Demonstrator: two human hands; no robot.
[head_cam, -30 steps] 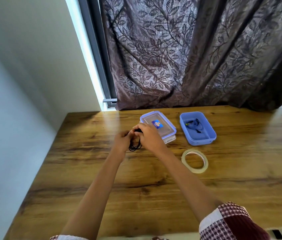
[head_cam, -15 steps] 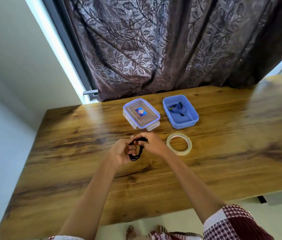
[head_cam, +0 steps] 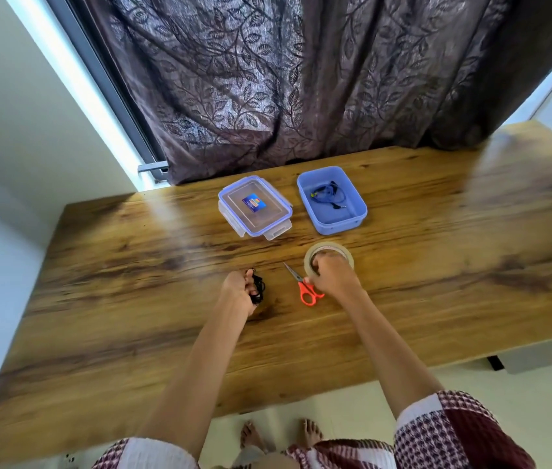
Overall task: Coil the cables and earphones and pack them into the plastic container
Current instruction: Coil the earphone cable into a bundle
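Right hand (head_cam: 330, 277) leaves the coil, closing on the tape roll (head_cam: 328, 257); left hand (head_cam: 239, 291) grips the black cable (head_cam: 258, 288) mid-table, taping next.

Bright daylight from a window strip (head_cam: 75, 79) up and left of the hands. Pale glare on the wooden table (head_cam: 166, 218) beyond the left hand (head_cam: 237, 292). Wide-angle bending at the edges; slight motion blur around both hands.
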